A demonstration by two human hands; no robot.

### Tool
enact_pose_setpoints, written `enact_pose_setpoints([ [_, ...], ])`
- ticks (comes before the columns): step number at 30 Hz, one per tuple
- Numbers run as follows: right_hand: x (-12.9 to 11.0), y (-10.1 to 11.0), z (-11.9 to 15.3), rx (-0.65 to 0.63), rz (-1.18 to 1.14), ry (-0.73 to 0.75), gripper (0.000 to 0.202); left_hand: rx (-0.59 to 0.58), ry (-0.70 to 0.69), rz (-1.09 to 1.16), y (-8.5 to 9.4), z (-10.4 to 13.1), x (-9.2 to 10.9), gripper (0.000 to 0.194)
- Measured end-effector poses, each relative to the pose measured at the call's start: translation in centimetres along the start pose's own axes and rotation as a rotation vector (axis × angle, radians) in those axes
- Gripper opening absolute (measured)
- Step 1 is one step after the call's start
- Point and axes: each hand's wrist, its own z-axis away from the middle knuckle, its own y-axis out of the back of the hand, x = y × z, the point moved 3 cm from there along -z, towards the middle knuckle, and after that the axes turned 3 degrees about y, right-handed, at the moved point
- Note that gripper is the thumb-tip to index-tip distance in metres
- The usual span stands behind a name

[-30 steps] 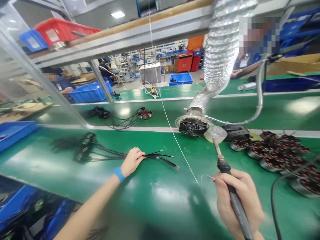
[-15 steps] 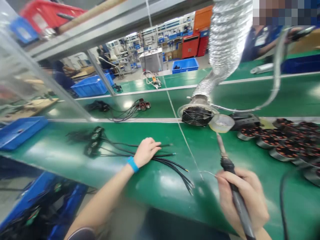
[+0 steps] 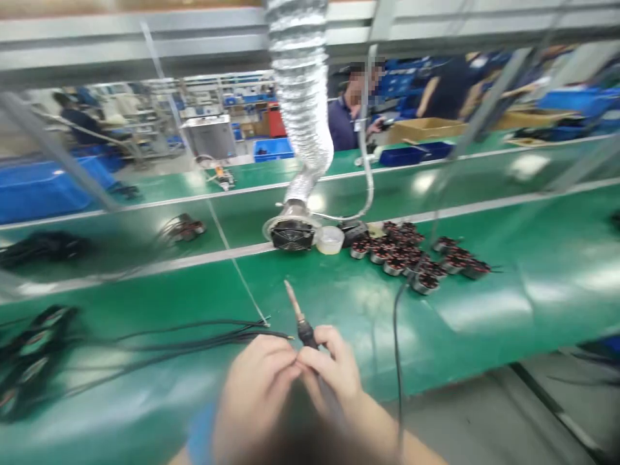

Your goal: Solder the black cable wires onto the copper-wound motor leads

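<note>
My right hand [image 3: 334, 371] is wrapped round a soldering iron [image 3: 305, 329], whose bare tip points up and away over the green bench. Fingertip to fingertip with it, my left hand [image 3: 261, 381] is closed in a pinch; what lies between its fingers is too small to make out. Black cables [image 3: 213, 339] run from dark parts [image 3: 36, 349] at the left to just beyond my left hand, with stripped ends showing. Behind the iron stand a small black fan [image 3: 292, 236] under a foil duct and a round pale container [image 3: 330, 239].
Many copper-wound motor parts [image 3: 397, 252] sit right of the fan. The iron's cord [image 3: 397, 349] hangs at the right. A silver duct [image 3: 300, 84] comes down from above. Across the bench is a person [image 3: 346, 119].
The view has turned right. My left hand has left the middle of the cables and come up against my right hand, which still holds the iron.
</note>
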Motion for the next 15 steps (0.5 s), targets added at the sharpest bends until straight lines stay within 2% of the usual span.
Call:
enact_pose_setpoints([
  [4,0.2,0.7,1.0,-0.010,0.074,-0.075,0.014,-0.246,0.139,0.061,-1.6,0.1,-1.4,0.017],
  [7,0.9,1.1,1.4,-0.016,0.174,0.000,0.016,-0.370,0.142,-0.032,-2.2,0.5,-2.1,0.021],
  [11,3.1,2.0,0.8,-0.050,0.388,0.150,0.016,-0.369,0.120,-0.072,-2.4,0.9,-3.5,0.023],
  [13,4.0,3.8,0.2,0.013,0.468,0.121,0.016,-0.346,0.169,-0.112,-2.3,1.3,-5.1,0.027],
  [15,3.9,6.5,-0.2,0.111,0.534,0.092,0.018,-0.316,0.263,-0.171,-2.0,1.9,-7.0,0.028],
])
